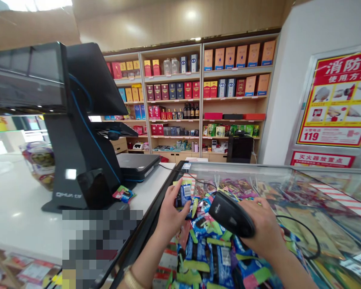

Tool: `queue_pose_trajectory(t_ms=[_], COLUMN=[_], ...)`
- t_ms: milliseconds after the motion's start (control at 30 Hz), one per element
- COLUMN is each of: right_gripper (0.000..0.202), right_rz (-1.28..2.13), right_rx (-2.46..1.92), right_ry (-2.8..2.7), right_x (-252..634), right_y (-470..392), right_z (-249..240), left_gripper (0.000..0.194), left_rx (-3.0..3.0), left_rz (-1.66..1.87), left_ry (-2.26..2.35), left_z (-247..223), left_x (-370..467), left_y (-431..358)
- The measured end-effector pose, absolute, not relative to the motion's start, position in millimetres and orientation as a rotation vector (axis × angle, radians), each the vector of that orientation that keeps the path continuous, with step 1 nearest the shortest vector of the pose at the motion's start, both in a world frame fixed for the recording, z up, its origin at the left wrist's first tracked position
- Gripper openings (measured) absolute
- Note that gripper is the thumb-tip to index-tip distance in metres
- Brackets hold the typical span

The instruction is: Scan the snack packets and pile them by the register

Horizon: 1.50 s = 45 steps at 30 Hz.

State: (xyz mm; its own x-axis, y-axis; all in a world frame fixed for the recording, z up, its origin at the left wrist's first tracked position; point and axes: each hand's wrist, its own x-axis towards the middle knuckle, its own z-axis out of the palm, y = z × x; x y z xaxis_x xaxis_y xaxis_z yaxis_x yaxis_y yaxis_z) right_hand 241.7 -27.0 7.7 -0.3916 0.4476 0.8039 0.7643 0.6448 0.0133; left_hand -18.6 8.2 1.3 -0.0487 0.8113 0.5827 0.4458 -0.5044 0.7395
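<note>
My right hand [266, 228] is wrapped round a black handheld barcode scanner [231, 214], whose head points left toward my other hand. Between the thumb and fingers of my left hand [171, 212] is a small blue snack packet [185, 192], its white barcode label facing up. Beneath both hands lies a pile of small blue and green snack packets [209, 257] on the glass counter [289, 180]. The scanner's black cable [314, 237] loops out to the right of my right hand.
A point-of-sale terminal [84, 160] stands on the white counter [15, 208] at left, with a small colourful packet [124, 194] by its base and a bagged product [39, 164] behind it. Shelves of boxed goods [174, 90] line the back wall. A red poster [338, 96] hangs at right.
</note>
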Motion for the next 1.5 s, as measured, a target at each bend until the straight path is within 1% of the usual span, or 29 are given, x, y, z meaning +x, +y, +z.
queue_pose_trajectory(t_ms=[133, 300, 600, 733, 833, 967, 1133, 1233, 1300, 1367, 1433, 1467, 1500], right_gripper=[0.015, 0.007, 0.005, 0.006, 0.007, 0.013, 0.015, 0.015, 0.015, 0.016, 0.017, 0.016, 0.015], right_rz=[-0.469, -0.406, -0.322, -0.367, -0.5, -0.64, -0.66, -0.736, -0.77, -0.803, -0.83, -0.835, -0.829], right_rx=[-0.949, -1.003, -1.016, -1.007, -1.015, -0.969, -0.983, -0.937, -0.93, -0.916, -0.894, -0.887, -0.892], right_ry=[-2.094, -2.064, -2.058, -2.019, -1.958, -1.896, -1.886, -1.914, -1.929, -1.933, -1.933, -1.929, -1.924], right_x=[242, 236, 231, 234, 240, 248, 252, 258, 262, 264, 265, 265, 265], right_y=[-28, -32, -35, -33, -29, -24, -20, -15, -12, -9, -8, -8, -9], right_z=[9, 11, 14, 11, 8, 7, 6, 2, -2, -4, -5, -6, -6], left_gripper=[0.065, 0.065, 0.067, 0.069, 0.069, 0.069, 0.055, 0.05, 0.052, 0.058, 0.061, 0.062, 0.062], left_rx=[2.077, 2.129, 2.194, 2.159, 2.128, 2.2, 2.389, 2.399, 2.409, 2.433, 2.461, 2.467, 2.469], left_rz=[1.506, 1.473, 1.452, 1.412, 1.386, 1.22, 1.032, 1.022, 0.988, 0.873, 0.626, 0.442, 0.357], left_ry=[1.387, 1.392, 1.353, 1.373, 1.339, 1.4, 1.585, 1.735, 1.881, 2.051, 2.214, 2.262, 2.253], left_z=[6, 9, 4, 5, 3, -2, -5, 2, 13, 25, 37, 42, 45], left_x=[-15, -12, -12, -11, -8, 1, 6, -2, -17, -40, -72, -90, -108], left_y=[1, -3, -1, -3, -3, 3, 7, 11, 19, 31, 45, 51, 58])
